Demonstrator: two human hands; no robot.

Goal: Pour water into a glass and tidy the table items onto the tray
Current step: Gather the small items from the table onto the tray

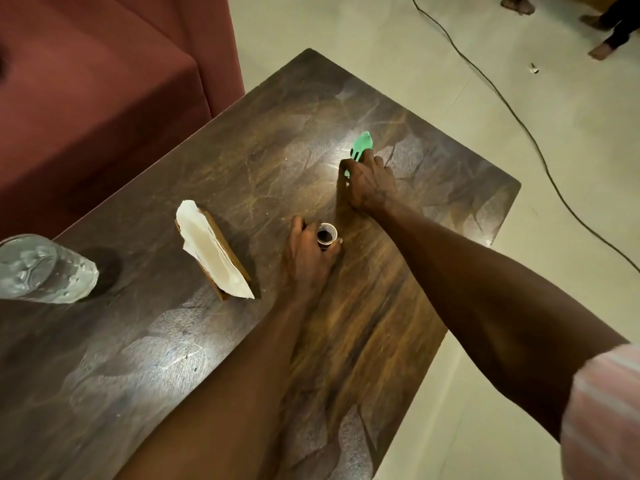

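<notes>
Head view, looking down on a dark wood-grain table set cornerwise, its far corner pointing up the frame and its right edge running along pale floor tiles. The left hand was curled round a small cup holding a dark liquid, near the middle of the tabletop; the cup stood upright on the wood. The right hand reached farther out and lay over a green plastic item — fingers bent down onto it, thumb against its near side — though whether it was actually gripped or only pressed could not be told. The green item sat towards the far right corner, with a band of bare wood between it and the edge. Left of the cup, apart from it, stood a wooden napkin holder with white napkins leaning in it. At the near left edge of the frame a clear water bottle showed, partly cut off. A maroon sofa pressed close to the table's left side; the right side gave onto open floor, crossed by a black cable. Another person's feet appeared at the upper right corner.
</notes>
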